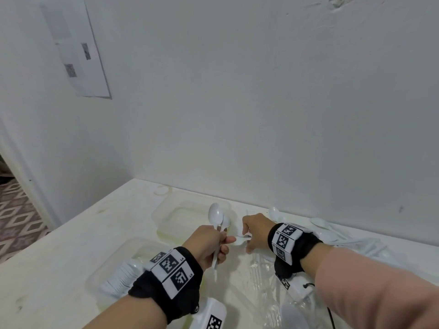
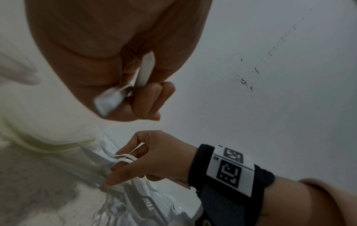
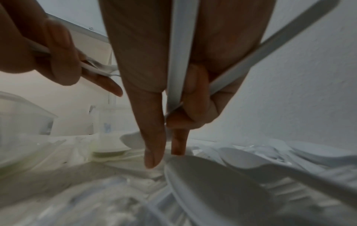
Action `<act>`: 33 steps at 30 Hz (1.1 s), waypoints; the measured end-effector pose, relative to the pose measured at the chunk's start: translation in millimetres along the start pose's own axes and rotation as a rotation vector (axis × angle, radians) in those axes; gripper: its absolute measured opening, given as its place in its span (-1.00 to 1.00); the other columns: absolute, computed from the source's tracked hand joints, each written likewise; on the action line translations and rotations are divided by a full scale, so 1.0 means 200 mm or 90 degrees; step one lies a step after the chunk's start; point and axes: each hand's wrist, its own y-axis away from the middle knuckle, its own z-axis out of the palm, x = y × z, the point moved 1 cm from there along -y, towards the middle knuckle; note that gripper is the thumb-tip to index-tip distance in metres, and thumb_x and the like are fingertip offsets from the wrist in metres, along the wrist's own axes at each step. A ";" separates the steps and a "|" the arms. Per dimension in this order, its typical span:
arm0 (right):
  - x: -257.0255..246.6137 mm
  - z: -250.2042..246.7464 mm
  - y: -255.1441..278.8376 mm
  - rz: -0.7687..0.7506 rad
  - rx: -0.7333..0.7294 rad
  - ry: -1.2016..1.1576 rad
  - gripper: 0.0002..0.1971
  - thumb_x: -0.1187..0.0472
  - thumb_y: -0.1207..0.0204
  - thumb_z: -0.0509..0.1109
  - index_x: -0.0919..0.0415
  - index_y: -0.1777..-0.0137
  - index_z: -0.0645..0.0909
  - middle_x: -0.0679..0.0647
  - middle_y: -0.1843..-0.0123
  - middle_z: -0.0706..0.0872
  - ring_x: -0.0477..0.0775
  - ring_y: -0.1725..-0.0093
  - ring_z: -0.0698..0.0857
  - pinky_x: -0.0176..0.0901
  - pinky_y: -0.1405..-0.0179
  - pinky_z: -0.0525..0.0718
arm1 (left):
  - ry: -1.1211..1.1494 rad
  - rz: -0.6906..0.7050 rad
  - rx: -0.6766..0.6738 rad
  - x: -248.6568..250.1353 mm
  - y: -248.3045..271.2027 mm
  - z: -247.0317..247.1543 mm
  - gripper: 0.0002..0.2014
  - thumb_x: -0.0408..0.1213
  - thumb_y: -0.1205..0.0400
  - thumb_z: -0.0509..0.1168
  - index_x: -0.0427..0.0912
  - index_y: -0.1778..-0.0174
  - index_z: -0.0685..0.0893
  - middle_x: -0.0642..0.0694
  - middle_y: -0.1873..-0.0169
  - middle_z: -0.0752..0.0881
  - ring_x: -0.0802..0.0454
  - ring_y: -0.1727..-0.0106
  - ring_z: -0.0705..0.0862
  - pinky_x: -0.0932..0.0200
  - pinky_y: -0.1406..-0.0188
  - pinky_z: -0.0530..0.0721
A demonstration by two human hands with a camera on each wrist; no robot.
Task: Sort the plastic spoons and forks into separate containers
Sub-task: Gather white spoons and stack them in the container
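Note:
My left hand grips two white plastic spoons by the handles, bowls pointing up; the handles show in its fist. My right hand is just to its right, low over the cutlery pile. Its curled fingers hold two white utensil handles, whose heads are hidden. Its thumb and forefinger point down at a spoon in the pile. A clear container stands behind the hands. A second clear container at the near left holds stacked white utensils.
The white table stands against a white wall. Crumpled clear plastic wrap lies in front of the pile. The table's left edge drops to a patterned floor. A paper sheet hangs on the left wall.

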 end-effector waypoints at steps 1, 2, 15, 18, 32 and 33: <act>0.00 0.00 0.00 -0.006 0.019 -0.002 -0.67 0.18 -0.36 0.56 0.05 0.03 0.45 0.05 -0.09 0.59 0.01 0.07 0.53 -0.29 0.39 0.40 | 0.002 -0.002 0.000 0.00 0.00 0.00 -0.83 -0.47 -0.78 0.03 -0.26 0.04 0.49 -0.14 0.35 0.66 0.14 0.67 0.39 0.36 0.70 0.33; 0.00 0.01 0.01 -0.012 0.032 -0.007 -0.71 0.19 -0.39 0.52 0.04 0.05 0.45 0.03 -0.04 0.58 0.02 0.09 0.54 -0.29 0.40 0.40 | 0.002 -0.003 0.000 0.00 0.01 0.00 -0.82 -0.47 -0.78 0.03 -0.26 0.06 0.50 -0.14 0.35 0.66 0.14 0.67 0.39 0.37 0.70 0.33; 0.22 -0.38 0.36 0.009 0.377 -0.304 -0.85 0.27 -0.46 0.50 0.08 0.13 0.57 -0.10 0.20 0.59 -0.06 0.23 0.58 -0.38 0.28 0.49 | -0.020 0.099 0.044 0.05 0.00 0.03 -0.83 -0.41 -0.77 0.06 -0.25 -0.02 0.57 -0.11 0.32 0.63 0.12 0.56 0.29 0.37 0.73 0.23; 0.34 -0.45 0.51 0.072 0.436 -0.400 -0.82 0.26 -0.42 0.56 0.07 0.18 0.58 -0.06 0.14 0.69 -0.08 0.15 0.65 -0.39 0.24 0.48 | -0.039 0.088 0.032 0.05 0.00 0.05 -0.83 -0.42 -0.77 0.07 -0.26 0.00 0.57 -0.11 0.34 0.62 0.12 0.55 0.28 0.37 0.74 0.21; 0.59 -0.29 1.07 0.157 0.488 -0.393 -0.85 0.25 -0.38 0.61 0.04 0.21 0.69 -0.06 0.47 0.52 -0.10 0.42 0.47 -0.45 0.40 0.44 | -0.118 0.011 -0.075 -0.11 -0.12 0.33 -0.85 -0.32 -0.78 0.11 -0.22 -0.06 0.59 -0.10 0.34 0.64 0.20 0.73 0.30 0.43 0.74 0.18; 0.59 -0.26 1.09 0.157 0.499 -0.389 -0.84 0.25 -0.39 0.60 0.01 0.22 0.69 0.06 0.39 0.58 -0.03 0.36 0.50 -0.47 0.35 0.47 | -0.122 0.010 -0.080 -0.12 -0.13 0.35 -0.85 -0.32 -0.78 0.11 -0.22 -0.07 0.58 -0.10 0.34 0.63 0.20 0.74 0.30 0.42 0.74 0.18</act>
